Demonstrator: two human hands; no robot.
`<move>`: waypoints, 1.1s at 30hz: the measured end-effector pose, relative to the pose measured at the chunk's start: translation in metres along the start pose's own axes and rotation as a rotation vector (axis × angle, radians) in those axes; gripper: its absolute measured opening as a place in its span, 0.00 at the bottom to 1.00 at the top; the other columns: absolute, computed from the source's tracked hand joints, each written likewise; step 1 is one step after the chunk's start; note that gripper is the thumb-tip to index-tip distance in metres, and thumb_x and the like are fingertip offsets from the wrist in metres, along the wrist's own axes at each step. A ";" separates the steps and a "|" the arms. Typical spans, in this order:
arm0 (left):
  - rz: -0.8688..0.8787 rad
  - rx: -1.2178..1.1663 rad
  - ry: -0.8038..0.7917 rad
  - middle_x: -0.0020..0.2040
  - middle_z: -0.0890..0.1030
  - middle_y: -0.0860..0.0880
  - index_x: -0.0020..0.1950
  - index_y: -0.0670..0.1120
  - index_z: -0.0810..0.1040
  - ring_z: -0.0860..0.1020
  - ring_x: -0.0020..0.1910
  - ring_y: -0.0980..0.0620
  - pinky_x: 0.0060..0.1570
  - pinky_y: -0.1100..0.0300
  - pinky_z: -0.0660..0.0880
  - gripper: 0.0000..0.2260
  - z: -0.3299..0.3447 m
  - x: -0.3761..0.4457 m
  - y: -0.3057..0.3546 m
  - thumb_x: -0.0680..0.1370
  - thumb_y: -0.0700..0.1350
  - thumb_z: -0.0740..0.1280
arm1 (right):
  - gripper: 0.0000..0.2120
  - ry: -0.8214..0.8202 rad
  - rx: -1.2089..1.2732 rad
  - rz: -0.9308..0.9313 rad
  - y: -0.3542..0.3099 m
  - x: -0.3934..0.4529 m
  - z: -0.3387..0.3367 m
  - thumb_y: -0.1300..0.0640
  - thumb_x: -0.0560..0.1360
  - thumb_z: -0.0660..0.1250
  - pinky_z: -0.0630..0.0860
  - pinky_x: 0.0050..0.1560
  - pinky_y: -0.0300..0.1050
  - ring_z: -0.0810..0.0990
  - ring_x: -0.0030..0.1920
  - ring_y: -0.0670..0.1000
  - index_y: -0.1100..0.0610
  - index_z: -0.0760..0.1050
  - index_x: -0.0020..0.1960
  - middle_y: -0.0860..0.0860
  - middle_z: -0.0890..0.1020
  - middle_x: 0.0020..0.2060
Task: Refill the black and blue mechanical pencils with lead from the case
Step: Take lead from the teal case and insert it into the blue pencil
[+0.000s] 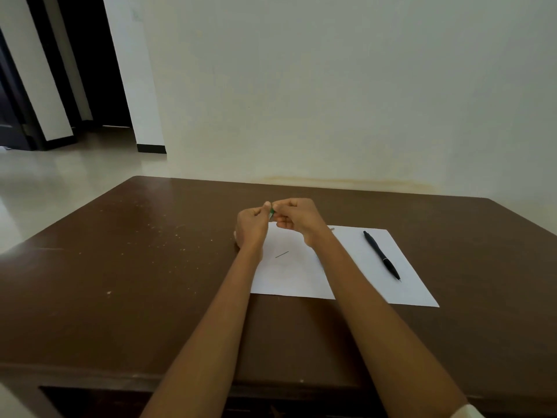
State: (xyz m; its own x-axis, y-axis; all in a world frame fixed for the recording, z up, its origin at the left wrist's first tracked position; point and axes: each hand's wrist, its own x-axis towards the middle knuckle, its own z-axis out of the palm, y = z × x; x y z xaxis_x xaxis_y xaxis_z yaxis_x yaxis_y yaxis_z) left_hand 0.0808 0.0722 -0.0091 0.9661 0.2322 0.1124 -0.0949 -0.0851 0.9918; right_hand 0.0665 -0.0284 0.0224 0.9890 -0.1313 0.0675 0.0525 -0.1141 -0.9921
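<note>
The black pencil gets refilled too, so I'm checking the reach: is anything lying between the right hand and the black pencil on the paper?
Nothing visible does. The black mechanical pencil lies alone on the white paper, with bare paper between it and the right hand.

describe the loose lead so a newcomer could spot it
On the brown desk lies a white paper. The lead lies on its left part, just below the hands, between the forearms. It is a short, thin dark line, far smaller than the black pencil to the right.
</note>
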 end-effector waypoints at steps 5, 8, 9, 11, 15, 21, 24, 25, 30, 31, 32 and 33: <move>0.031 0.391 0.009 0.39 0.80 0.50 0.37 0.47 0.78 0.77 0.46 0.48 0.63 0.50 0.61 0.16 -0.001 -0.001 -0.002 0.79 0.52 0.58 | 0.09 0.076 -0.123 0.087 0.009 0.008 0.008 0.63 0.73 0.69 0.81 0.42 0.41 0.79 0.34 0.49 0.67 0.81 0.49 0.59 0.83 0.40; 0.067 0.573 0.048 0.45 0.81 0.47 0.43 0.46 0.79 0.76 0.49 0.47 0.58 0.52 0.60 0.16 -0.001 -0.003 -0.004 0.80 0.49 0.55 | 0.08 0.080 -0.364 0.085 0.014 0.012 0.013 0.63 0.72 0.68 0.81 0.48 0.46 0.79 0.34 0.52 0.67 0.83 0.45 0.59 0.83 0.37; 0.050 0.577 0.045 0.46 0.81 0.47 0.45 0.46 0.80 0.76 0.50 0.47 0.58 0.52 0.60 0.16 -0.001 -0.002 -0.005 0.80 0.49 0.54 | 0.08 0.078 -0.426 0.081 0.015 0.013 0.015 0.63 0.72 0.67 0.81 0.49 0.47 0.79 0.34 0.53 0.67 0.83 0.44 0.59 0.82 0.36; 0.017 0.557 0.044 0.48 0.81 0.46 0.47 0.46 0.80 0.76 0.51 0.46 0.59 0.52 0.59 0.15 -0.001 0.001 -0.006 0.80 0.47 0.54 | 0.09 0.083 -0.511 0.077 0.017 0.014 0.017 0.64 0.71 0.66 0.81 0.51 0.49 0.79 0.34 0.53 0.68 0.83 0.44 0.61 0.83 0.37; 0.013 0.566 0.056 0.49 0.81 0.46 0.47 0.45 0.80 0.76 0.52 0.46 0.60 0.51 0.60 0.15 0.001 0.003 -0.008 0.80 0.47 0.54 | 0.09 0.084 -0.629 0.037 0.018 0.016 0.022 0.64 0.73 0.64 0.80 0.52 0.51 0.79 0.37 0.54 0.68 0.82 0.45 0.63 0.84 0.43; 0.049 0.465 0.108 0.58 0.79 0.48 0.53 0.48 0.80 0.75 0.57 0.47 0.61 0.51 0.60 0.12 -0.003 0.003 -0.006 0.79 0.43 0.57 | 0.09 0.063 -0.680 0.008 0.014 0.008 0.017 0.65 0.73 0.64 0.80 0.53 0.53 0.78 0.37 0.52 0.66 0.82 0.44 0.59 0.82 0.38; 0.265 0.476 0.059 0.58 0.78 0.49 0.54 0.51 0.79 0.75 0.57 0.49 0.61 0.52 0.63 0.10 -0.011 0.000 -0.002 0.78 0.42 0.61 | 0.08 -0.037 -0.678 0.031 0.000 -0.002 0.001 0.65 0.75 0.66 0.81 0.48 0.45 0.80 0.39 0.51 0.64 0.82 0.51 0.58 0.84 0.47; 0.368 0.520 -0.017 0.58 0.77 0.49 0.53 0.52 0.80 0.75 0.57 0.50 0.60 0.51 0.64 0.09 -0.017 0.000 0.000 0.78 0.43 0.62 | 0.09 -0.114 -0.690 0.054 -0.006 -0.005 -0.005 0.65 0.75 0.67 0.81 0.44 0.41 0.80 0.38 0.50 0.64 0.81 0.53 0.58 0.83 0.47; 0.718 1.057 -0.416 0.56 0.76 0.50 0.51 0.55 0.82 0.72 0.58 0.49 0.58 0.48 0.64 0.07 -0.051 0.000 0.021 0.76 0.48 0.66 | 0.11 -0.346 -0.869 0.165 -0.018 -0.014 -0.021 0.68 0.74 0.67 0.78 0.45 0.39 0.78 0.35 0.47 0.66 0.77 0.56 0.56 0.79 0.43; 0.723 1.150 -0.468 0.56 0.76 0.50 0.51 0.55 0.82 0.71 0.58 0.49 0.57 0.49 0.64 0.07 -0.053 -0.001 0.025 0.76 0.49 0.66 | 0.11 -0.351 -0.891 0.174 -0.017 -0.014 -0.022 0.68 0.74 0.67 0.78 0.47 0.41 0.78 0.35 0.48 0.66 0.77 0.56 0.56 0.79 0.43; 0.723 1.225 -0.506 0.55 0.76 0.51 0.51 0.56 0.82 0.71 0.57 0.49 0.56 0.51 0.63 0.07 -0.054 -0.002 0.027 0.76 0.50 0.66 | 0.10 -0.358 -0.896 0.182 -0.016 -0.014 -0.022 0.68 0.73 0.68 0.78 0.46 0.41 0.78 0.34 0.48 0.65 0.77 0.55 0.56 0.79 0.42; 0.727 1.278 -0.530 0.54 0.76 0.51 0.51 0.56 0.82 0.71 0.56 0.50 0.55 0.52 0.62 0.07 -0.053 -0.003 0.028 0.76 0.51 0.66 | 0.08 -0.361 -0.892 0.189 -0.015 -0.014 -0.023 0.67 0.73 0.69 0.78 0.45 0.41 0.78 0.34 0.48 0.64 0.77 0.52 0.56 0.79 0.41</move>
State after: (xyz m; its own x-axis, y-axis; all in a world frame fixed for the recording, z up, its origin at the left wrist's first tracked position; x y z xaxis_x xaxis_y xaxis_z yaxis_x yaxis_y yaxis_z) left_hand 0.0624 0.1204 0.0213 0.8026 -0.5544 0.2203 -0.5680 -0.8230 -0.0021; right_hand 0.0488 -0.0475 0.0387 0.9610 0.0684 -0.2678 -0.0873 -0.8441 -0.5290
